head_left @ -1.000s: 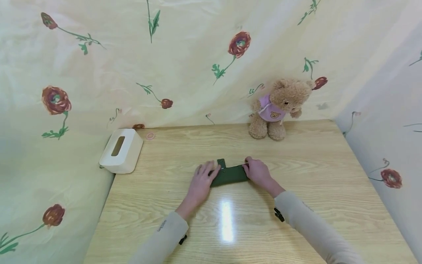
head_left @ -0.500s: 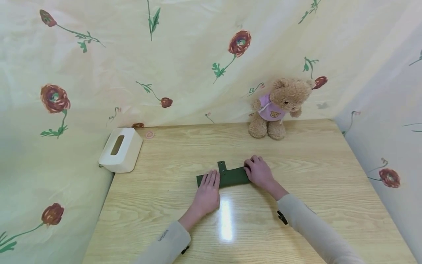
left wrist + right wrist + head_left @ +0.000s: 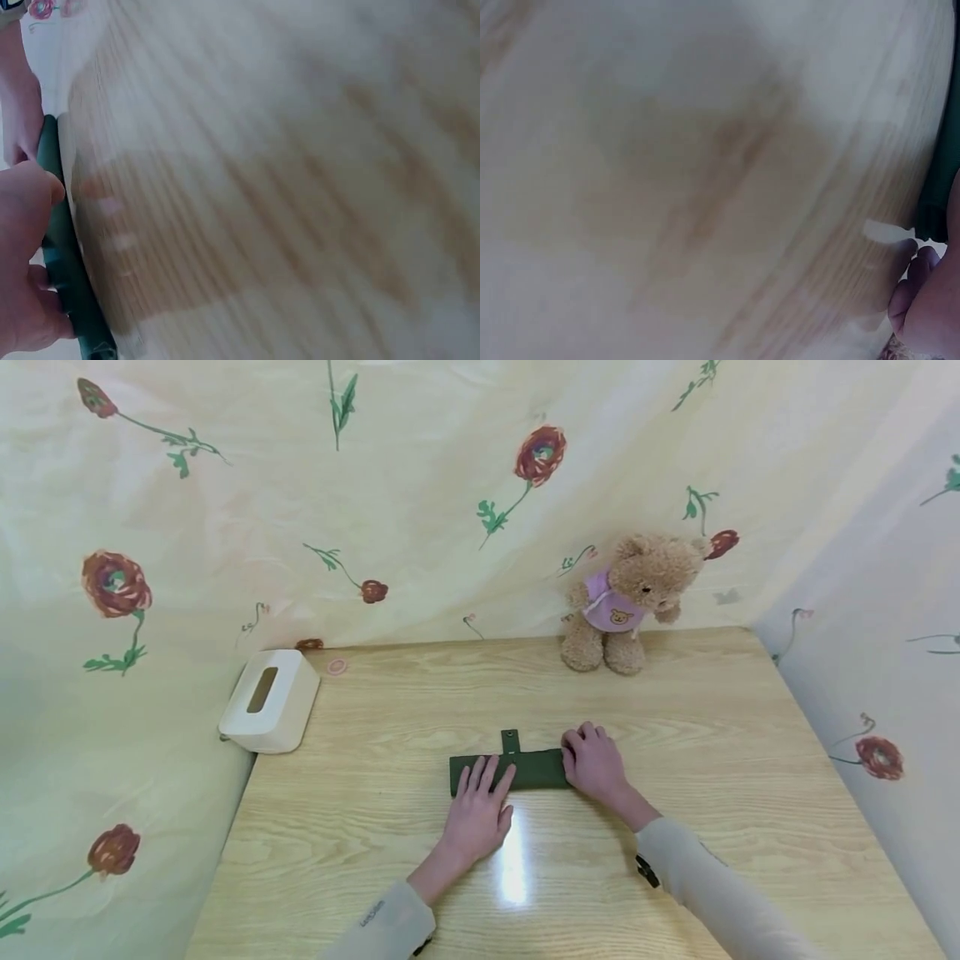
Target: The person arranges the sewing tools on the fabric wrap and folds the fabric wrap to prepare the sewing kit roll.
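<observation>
A long dark green case (image 3: 542,771) lies crosswise on the wooden table, its narrow snap strap (image 3: 510,741) sticking out from the far edge. My left hand (image 3: 474,823) rests on the case's left half with fingers stretched across it. At the opposite end, my right hand (image 3: 597,767) grips the case with bent fingers, hiding that end. Seen from the left wrist, the case (image 3: 69,277) looks like a thick roll beside the fingers. The right wrist view catches only the near side of the case (image 3: 939,176) at its edge.
A white tissue box (image 3: 272,702) stands at the table's back left, with a small pink ring (image 3: 337,667) close by. Against the flowered wall covering at the back right sits a teddy bear (image 3: 618,614) in a lilac top. Light reflects off the table (image 3: 375,827).
My left hand moved from the case's left end onto its body, then spread its fingers, uncovering that end. The case now lies straighter, while the right hand stays at its right end.
</observation>
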Available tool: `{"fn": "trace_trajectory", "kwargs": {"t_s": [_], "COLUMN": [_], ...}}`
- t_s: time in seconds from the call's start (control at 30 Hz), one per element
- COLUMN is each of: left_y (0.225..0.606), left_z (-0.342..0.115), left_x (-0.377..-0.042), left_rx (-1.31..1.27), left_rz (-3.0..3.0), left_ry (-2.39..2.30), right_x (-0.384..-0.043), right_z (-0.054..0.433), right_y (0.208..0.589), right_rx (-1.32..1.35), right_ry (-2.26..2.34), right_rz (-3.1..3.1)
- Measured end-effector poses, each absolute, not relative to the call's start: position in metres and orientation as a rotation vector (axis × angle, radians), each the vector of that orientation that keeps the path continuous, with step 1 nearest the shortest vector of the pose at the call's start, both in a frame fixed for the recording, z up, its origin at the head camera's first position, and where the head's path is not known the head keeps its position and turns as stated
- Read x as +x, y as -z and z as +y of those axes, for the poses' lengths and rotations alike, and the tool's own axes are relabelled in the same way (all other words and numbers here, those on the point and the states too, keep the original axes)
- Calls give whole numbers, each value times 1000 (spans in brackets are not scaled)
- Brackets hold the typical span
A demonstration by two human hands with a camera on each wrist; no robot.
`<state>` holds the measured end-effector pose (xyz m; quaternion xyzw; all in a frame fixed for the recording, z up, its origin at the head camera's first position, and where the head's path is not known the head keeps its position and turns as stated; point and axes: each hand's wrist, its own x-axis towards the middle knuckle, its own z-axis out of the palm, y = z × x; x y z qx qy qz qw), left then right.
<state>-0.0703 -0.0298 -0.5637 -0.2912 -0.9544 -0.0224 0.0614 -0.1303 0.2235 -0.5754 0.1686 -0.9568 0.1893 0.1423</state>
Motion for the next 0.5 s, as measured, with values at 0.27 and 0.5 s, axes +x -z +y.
{"fn": "trace_trajectory", "kwargs": {"t_s": [0.27,0.5], "left_y": [564,565], "left_z": [-30,-32], "left_x": [-72,-73], "left_rx": [-879,-910], "left_rz": [-2942,-2879], "left_ry": [130,153], "right_x": [-139,-171], "right_z": [223,196], "right_y": [567,544], "right_rx": [620,767], "right_ry": [-586,-930], "right_rz": [-2818,-2906]}}
